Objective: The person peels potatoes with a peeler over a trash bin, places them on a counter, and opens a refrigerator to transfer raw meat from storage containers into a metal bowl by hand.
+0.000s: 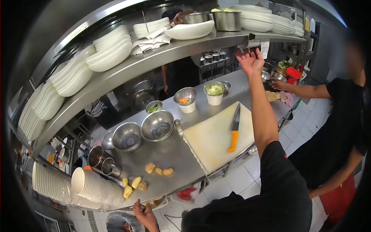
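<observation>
My right arm reaches up across the counter, and my right hand (251, 62) is open with its fingers apart, just below the steel shelf edge. Close to that hand, white paper slips (264, 49) hang from the shelf. My left hand (145, 217) is low by the counter's front edge, fingers apart, with nothing visible in it. Nearest to it are several yellowish pieces that look like peeled potatoes (136, 182) on the steel counter. A knife with an orange handle (233, 141) lies on the white cutting board (201, 135), touched by neither hand.
Steel bowls (158, 125) stand behind the potatoes. Tubs of chopped carrot (184, 99) and shredded greens (215, 90) sit further back. Stacked white cups (96, 183) are at left; white dishes (110, 54) line the overhead shelf. A co-worker (328, 112) stands close on the right.
</observation>
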### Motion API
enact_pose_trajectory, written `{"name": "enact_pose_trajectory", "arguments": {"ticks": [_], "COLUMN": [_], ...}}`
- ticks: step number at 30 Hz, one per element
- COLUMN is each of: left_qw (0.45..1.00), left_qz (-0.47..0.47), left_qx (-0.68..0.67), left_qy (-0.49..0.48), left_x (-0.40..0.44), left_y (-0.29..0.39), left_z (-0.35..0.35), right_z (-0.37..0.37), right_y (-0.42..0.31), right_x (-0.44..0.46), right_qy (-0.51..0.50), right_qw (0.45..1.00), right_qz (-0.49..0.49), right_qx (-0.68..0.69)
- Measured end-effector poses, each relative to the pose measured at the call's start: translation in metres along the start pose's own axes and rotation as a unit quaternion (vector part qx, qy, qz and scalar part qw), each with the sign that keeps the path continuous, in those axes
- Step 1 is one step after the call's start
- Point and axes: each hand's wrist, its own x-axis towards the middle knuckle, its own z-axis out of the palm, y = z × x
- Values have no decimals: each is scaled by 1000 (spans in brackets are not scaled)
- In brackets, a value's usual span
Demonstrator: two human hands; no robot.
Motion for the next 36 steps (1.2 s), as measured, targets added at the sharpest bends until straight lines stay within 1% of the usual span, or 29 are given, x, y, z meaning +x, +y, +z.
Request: {"name": "enact_pose_trajectory", "arguments": {"ticks": [2, 3, 6, 7, 9, 12, 15, 18, 21, 24, 27, 30, 36], "left_qw": [1000, 997, 987, 993, 998, 996, 998, 995, 996, 999, 998, 998, 998], "left_qz": [9, 59, 96, 63, -6, 21, 0, -44, -27, -11, -16, -29, -29], "left_qx": [6, 39, 117, 91, 38, 78, 56, 86, 80, 44, 52, 54, 53], "left_qy": [6, 29, 49, 47, 42, 46, 42, 7, 1, 23, 21, 14, 12], "left_x": [-21, -30, -46, -50, -57, -69, -73, -75, -76, -77, -82, -84, -87], "left_y": [8, 11, -12, -18, -26, -19, -19, 10, 3, -20, -12, -16, -14], "left_z": [10, 12, 10, 9, 6, 7, 12, 16, 20, 25, 28, 28, 30], "right_z": [9, 7, -4, 8, 13, 14, 15, 16, 14, 23, 23, 25, 27], "right_y": [-2, -5, -12, -14, -17, -26, -31, -35, -37, -38, -42, -45, -47], "right_x": [-1, 5, 26, 15, 13, 7, 6, 7, 7, 0, 0, -1, -4], "right_qy": [-32, -13, 43, 66, 63, 50, 38, 52, 38, 63, 76, 89, 70], "right_qw": [999, 999, 998, 997, 996, 993, 990, 988, 987, 985, 980, 981, 981], "right_qz": [-21, -15, -34, -34, -55, -86, -99, -98, -98, -104, -116, -113, -112], "right_qx": [12, 28, -9, 4, -13, -56, -91, -107, -125, -123, -141, -130, -142]}}
